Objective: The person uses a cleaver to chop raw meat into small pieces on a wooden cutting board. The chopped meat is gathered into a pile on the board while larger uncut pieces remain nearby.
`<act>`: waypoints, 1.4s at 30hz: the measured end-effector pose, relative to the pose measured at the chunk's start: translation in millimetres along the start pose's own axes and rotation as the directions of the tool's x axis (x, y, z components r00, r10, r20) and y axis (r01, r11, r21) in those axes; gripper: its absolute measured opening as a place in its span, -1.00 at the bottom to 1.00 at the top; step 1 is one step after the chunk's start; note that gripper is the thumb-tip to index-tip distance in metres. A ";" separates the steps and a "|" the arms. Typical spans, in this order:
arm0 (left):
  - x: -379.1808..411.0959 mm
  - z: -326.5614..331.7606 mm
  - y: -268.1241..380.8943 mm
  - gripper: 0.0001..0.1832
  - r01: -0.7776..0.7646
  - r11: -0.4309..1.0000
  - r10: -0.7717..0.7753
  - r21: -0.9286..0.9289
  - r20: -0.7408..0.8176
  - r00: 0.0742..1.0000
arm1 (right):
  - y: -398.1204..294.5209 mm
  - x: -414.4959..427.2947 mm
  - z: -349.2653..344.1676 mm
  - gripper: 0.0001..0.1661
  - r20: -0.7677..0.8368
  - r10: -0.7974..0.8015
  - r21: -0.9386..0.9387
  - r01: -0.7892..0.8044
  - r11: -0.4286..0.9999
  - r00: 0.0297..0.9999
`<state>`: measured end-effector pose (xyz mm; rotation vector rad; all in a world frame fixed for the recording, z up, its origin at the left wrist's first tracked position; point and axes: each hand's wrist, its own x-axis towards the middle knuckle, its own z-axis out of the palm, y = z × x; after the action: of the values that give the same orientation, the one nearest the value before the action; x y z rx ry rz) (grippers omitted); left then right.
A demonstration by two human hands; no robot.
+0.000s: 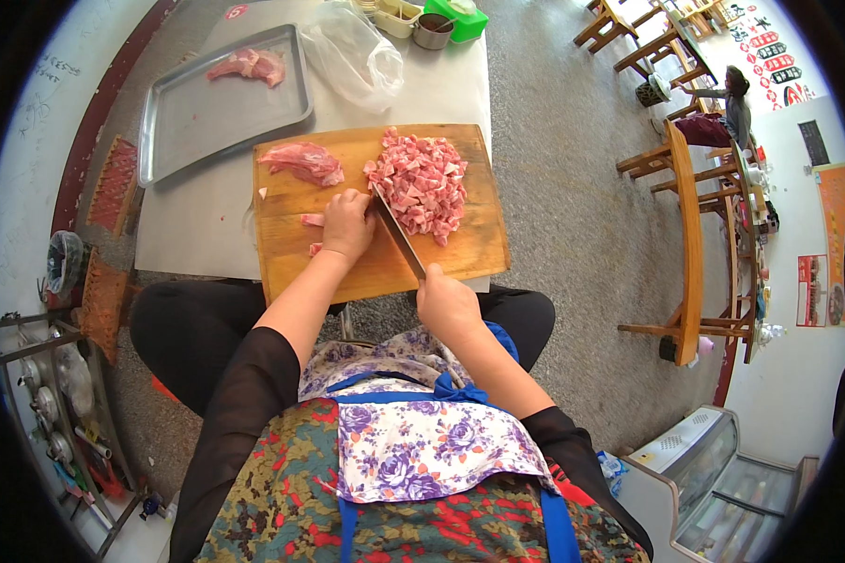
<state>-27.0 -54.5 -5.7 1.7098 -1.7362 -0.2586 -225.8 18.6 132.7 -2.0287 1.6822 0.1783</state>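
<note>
My right hand (447,302) grips the handle of a broad-bladed kitchen knife (399,236), its blade slanting up and left over a wooden cutting board (465,257). Just left of the blade, my left hand (350,224) rests on the board with fingers curled; whether meat is under the fingers is hidden. A few strips of raw meat (313,219) show beside that hand. Right of the blade lies a heap of diced raw meat (422,183). At the board's upper left is a larger raw piece (304,163), with a small scrap (263,192) below it.
A metal tray (225,150) holding another raw meat piece (250,65) stands on the table (190,239) at upper left. Beside it are a clear plastic bag (355,60), a metal cup (433,32) and a green container (468,21). A person (732,105) sits among wooden benches (686,246) at right.
</note>
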 end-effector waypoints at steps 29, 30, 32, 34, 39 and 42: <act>-39.5 -79.3 -61.2 -0.65 0.225 0.974 -0.224 0.003 -0.089 0.971 | 27.7 -26.2 3.5 -0.69 -0.071 -0.093 0.241 0.108 0.965 0.993; -38.6 -82.6 -58.0 -0.68 0.230 0.973 -0.230 -0.008 -0.070 0.971 | 22.3 -24.5 3.8 -0.69 -0.061 -0.107 0.226 0.119 0.967 0.992; -36.8 -83.8 -58.6 -0.77 0.135 0.991 -0.135 -0.013 -0.051 0.989 | 12.6 -18.2 6.9 -0.69 -0.048 -0.138 0.202 0.145 0.969 0.989; -32.7 -80.8 -57.0 -0.82 0.202 0.978 -0.201 -0.054 0.036 0.979 | 10.1 -8.4 11.1 -0.69 -0.041 -0.159 0.174 0.164 0.971 0.986; -30.7 -76.5 -38.1 -0.85 0.261 0.948 -0.250 -0.181 0.079 0.965 | 6.6 8.2 8.3 -0.72 -0.109 -0.124 0.108 0.136 0.985 0.986; -34.4 -74.5 -24.8 -0.84 0.326 0.884 -0.323 -0.335 0.067 0.944 | 3.0 7.1 5.6 -0.73 -0.138 -0.095 0.116 0.111 0.987 0.986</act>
<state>33.2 -1.8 24.9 1.7261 -1.3058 -0.6796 -225.8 14.5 124.1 -2.0675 1.6174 -0.0945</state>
